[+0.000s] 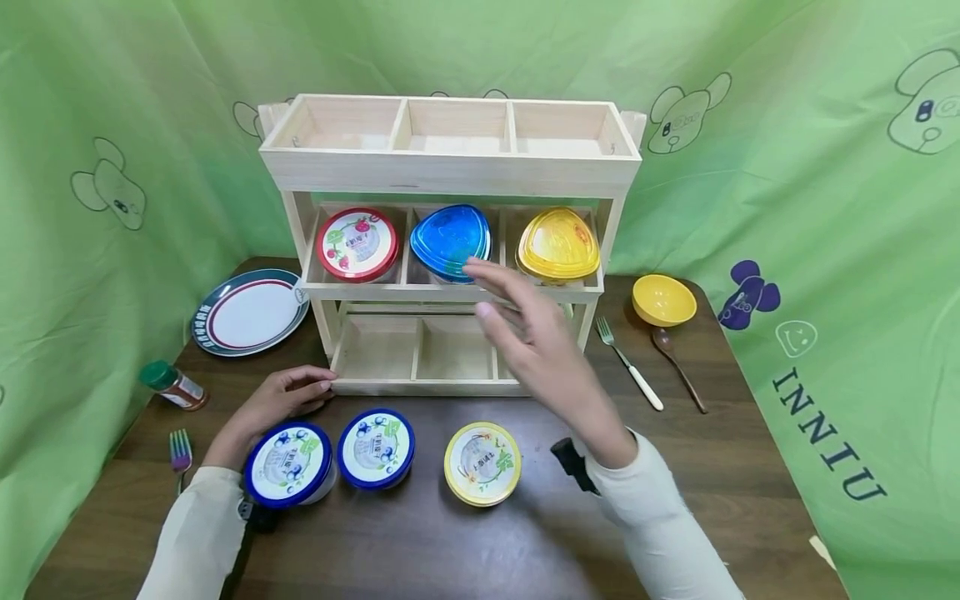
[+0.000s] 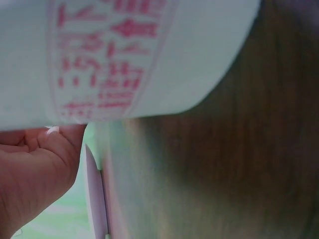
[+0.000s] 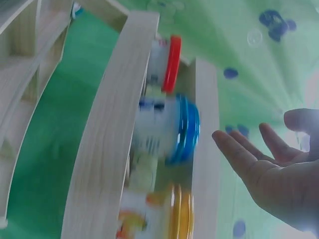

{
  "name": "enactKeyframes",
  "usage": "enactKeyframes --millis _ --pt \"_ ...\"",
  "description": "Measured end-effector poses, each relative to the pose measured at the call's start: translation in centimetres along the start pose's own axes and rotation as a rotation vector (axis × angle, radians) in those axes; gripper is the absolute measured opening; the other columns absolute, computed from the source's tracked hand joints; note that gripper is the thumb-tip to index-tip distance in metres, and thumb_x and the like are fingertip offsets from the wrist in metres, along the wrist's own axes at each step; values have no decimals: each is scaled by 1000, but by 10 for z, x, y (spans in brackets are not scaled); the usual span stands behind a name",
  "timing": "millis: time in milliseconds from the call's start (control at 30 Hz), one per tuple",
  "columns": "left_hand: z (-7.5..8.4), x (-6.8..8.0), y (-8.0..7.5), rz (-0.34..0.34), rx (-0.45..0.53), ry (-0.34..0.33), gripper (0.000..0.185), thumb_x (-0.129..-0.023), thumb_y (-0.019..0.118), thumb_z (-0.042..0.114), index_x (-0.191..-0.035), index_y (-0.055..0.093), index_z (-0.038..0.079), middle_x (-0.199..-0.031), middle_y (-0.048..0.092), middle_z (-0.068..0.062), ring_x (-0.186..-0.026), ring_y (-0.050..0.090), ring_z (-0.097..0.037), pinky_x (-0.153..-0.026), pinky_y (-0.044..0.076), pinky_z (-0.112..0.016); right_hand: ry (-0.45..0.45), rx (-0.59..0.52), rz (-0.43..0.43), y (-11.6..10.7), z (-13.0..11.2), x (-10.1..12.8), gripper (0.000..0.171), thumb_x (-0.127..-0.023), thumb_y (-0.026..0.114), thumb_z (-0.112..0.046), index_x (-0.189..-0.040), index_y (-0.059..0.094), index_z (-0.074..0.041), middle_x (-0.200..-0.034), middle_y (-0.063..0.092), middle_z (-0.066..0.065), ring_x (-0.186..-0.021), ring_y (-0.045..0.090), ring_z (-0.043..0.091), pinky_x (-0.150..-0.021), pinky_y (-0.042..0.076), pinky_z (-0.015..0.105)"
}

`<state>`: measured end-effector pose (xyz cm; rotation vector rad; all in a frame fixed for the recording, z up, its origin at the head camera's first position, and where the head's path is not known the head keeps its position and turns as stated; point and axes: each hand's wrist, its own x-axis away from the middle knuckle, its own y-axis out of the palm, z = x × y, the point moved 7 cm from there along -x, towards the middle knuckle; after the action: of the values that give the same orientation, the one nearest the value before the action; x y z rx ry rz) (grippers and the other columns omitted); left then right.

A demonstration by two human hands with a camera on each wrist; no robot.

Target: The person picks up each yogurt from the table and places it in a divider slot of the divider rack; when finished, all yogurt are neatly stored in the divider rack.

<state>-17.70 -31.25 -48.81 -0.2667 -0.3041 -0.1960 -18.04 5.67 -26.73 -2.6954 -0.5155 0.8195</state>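
My right hand [image 1: 536, 342] is raised in front of the wooden rack [image 1: 450, 173], fingers apart and holding nothing. In the head view its fingertips overlap the lower edge of the blue-lidded jar [image 1: 450, 240]; the right wrist view shows the hand [image 3: 279, 174] apart from that jar [image 3: 184, 129]. My left hand [image 1: 273, 408] reaches to the rack's lower left corner, fingertips at its edge. Nearest the left forearm is a blueberry jar with a blue lid [image 1: 288, 464]. A second blueberry jar [image 1: 376, 448] and a yellow-rimmed jar [image 1: 482, 463] stand to its right.
The middle tier also holds a red-lidded jar [image 1: 357, 244] and a yellow-lidded jar [image 1: 558, 243]. At left are a plate [image 1: 255, 312], a green-capped spice bottle [image 1: 174, 385] and a fork [image 1: 180, 452]. At right are a yellow bowl [image 1: 663, 301], a white-handled fork [image 1: 630, 365] and a wooden spoon [image 1: 678, 369].
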Motion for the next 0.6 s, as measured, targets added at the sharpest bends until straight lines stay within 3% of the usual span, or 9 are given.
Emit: enactKeyframes --millis 267,400,600 --pt "0 1 -1 2 -2 12 44 -113 62 21 -148 59 -8 -142 62 -21 -117 70 -12 -102 61 -32 99 -17 155 -54 25 42 38 -111 57 -2 -149 62 -1 -155 61 9 -145 55 19 -117 49 29" --pt "-1 2 -1 10 -12 -4 44 -114 61 22 -148 59 -6 -147 59 -23 -120 69 -13 -102 60 -32 159 -24 201 -63 44 63 36 -110 55 4 -145 62 5 -157 59 12 -148 52 21 -117 45 22" --pt "-1 1 0 15 -15 -28 44 -114 61 24 -148 60 -3 -151 57 -24 -124 68 -16 -103 60 -33 254 18 212 -67 71 96 33 -112 54 1 -144 62 5 -155 59 16 -148 50 29 -117 44 19"
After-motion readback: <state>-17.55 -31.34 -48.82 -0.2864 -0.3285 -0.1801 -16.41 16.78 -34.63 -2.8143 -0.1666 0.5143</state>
